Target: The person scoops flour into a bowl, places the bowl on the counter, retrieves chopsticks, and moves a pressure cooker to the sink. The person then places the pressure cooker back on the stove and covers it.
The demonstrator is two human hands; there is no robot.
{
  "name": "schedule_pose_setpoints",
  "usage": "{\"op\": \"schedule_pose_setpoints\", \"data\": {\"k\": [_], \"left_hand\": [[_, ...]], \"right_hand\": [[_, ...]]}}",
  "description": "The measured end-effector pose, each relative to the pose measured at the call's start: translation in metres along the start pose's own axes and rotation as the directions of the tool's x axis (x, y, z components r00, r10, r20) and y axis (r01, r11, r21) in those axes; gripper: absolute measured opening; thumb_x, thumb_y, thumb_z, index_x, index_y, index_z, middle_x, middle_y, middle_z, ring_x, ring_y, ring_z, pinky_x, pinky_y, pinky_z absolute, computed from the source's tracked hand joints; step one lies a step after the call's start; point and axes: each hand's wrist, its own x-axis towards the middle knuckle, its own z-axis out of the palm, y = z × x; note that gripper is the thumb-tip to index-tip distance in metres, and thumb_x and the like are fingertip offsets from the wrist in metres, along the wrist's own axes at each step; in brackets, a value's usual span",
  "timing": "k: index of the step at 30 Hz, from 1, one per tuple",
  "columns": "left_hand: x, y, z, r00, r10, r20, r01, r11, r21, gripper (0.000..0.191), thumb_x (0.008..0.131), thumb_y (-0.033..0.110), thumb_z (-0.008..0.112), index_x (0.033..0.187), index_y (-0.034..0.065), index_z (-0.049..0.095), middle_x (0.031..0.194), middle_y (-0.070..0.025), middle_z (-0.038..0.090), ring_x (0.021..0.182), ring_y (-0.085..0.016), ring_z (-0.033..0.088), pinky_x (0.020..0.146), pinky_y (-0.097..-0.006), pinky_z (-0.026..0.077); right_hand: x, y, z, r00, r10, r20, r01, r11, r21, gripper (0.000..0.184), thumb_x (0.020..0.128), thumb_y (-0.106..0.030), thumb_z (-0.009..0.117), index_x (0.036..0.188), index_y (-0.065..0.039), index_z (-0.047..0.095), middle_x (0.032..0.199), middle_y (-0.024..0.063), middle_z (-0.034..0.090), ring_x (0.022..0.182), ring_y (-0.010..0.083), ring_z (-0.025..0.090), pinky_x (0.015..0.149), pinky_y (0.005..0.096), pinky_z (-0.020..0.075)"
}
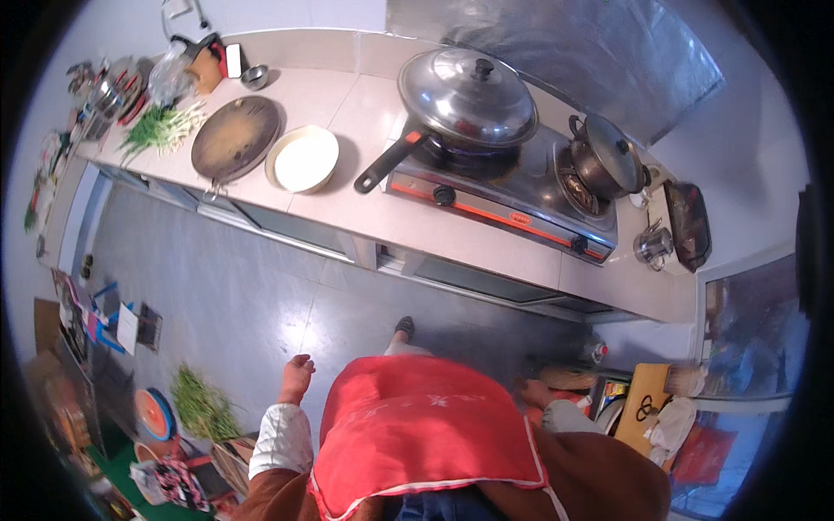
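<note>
My left hand (pixel 298 378) hangs over the grey tiled floor (pixel 260 293), its fingers loosely bent and nothing visible in them. On the other side of my red apron (pixel 430 423), my right hand (pixel 535 394) is dim and blurred beside low shelving, so its grip is unclear. Ahead is a counter (pixel 365 215) with a gas stove (pixel 508 208). A frying pan (pixel 391 159) under a domed metal lid (pixel 469 98) sits on the left burner. A lidded pot (pixel 596 166) occupies the right one. Left of the stove are a pale bowl (pixel 306 159) with white contents and a round board (pixel 236 138).
Spring onions (pixel 163 124), a small metal bowl (pixel 255 77) and a knife block (pixel 207 71) are on the counter's left. A glass jug (pixel 653 244) and a dark tray (pixel 689 225) stand at its right end. Greens (pixel 202 404) lie on the floor; a wooden board (pixel 642 410) leans at right.
</note>
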Motion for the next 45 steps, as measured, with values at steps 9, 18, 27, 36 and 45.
{"op": "schedule_pose_setpoints", "data": {"k": [9,18,27,36,45], "left_hand": [[0.067,0.255,-0.029,0.798,0.601,-0.041,-0.596,0.797,0.096,0.026,0.093,0.012,0.058,0.113,-0.0049,0.060,0.098,-0.0156,0.069,0.091,-0.017,0.064,0.082,-0.0315,0.051],[0.092,0.525,0.001,0.441,0.884,0.156,-0.897,0.439,0.051,0.026,0.094,0.012,0.058,0.116,-0.0020,0.060,0.107,-0.0143,0.068,0.097,-0.020,0.065,0.085,-0.0307,0.050],[0.137,0.695,0.119,0.084,0.866,0.493,-0.992,0.027,0.122,0.033,0.090,0.019,0.062,0.117,0.0005,0.060,0.108,-0.0191,0.063,0.093,-0.031,0.066,0.082,-0.0378,0.052],[0.126,0.745,0.196,0.078,0.686,0.723,-0.902,-0.259,0.344,0.043,0.086,0.034,0.065,0.119,0.0066,0.061,0.107,-0.0205,0.060,0.097,-0.038,0.061,0.087,-0.0438,0.048],[0.141,0.762,0.199,0.018,0.606,0.795,-0.935,-0.271,0.228,0.039,0.078,0.024,0.071,0.110,0.0027,0.066,0.097,-0.0202,0.068,0.092,-0.036,0.065,0.082,-0.0409,0.050]], "right_hand": [[0.050,-0.091,-0.046,0.987,-0.032,-0.157,0.058,0.984,0.169,0.034,0.083,-0.026,0.058,0.107,-0.004,0.064,0.101,0.0235,0.065,0.097,0.0431,0.061,0.082,0.0504,0.0483],[0.026,-0.137,-0.028,0.924,0.265,-0.274,-0.074,0.830,0.553,0.034,0.081,-0.027,0.057,0.103,-0.002,0.065,0.099,0.0241,0.066,0.097,0.0416,0.062,0.084,0.0480,0.0485],[-0.025,-0.163,0.111,0.937,0.300,-0.179,-0.178,0.851,0.495,0.034,0.080,-0.030,0.059,0.097,-0.002,0.068,0.102,0.0241,0.065,0.097,0.0416,0.062,0.084,0.0475,0.0494],[-0.048,-0.228,0.136,0.820,0.573,0.017,-0.347,0.472,0.810,0.045,0.080,-0.039,0.064,0.106,-0.002,0.068,0.108,0.0213,0.066,0.102,0.0384,0.062,0.088,0.0435,0.0494],[-0.047,-0.223,0.128,0.852,0.487,-0.190,-0.197,0.635,0.747,0.038,0.079,-0.030,0.065,0.105,-0.002,0.068,0.106,0.0224,0.066,0.100,0.0380,0.063,0.087,0.0433,0.0505]]}}
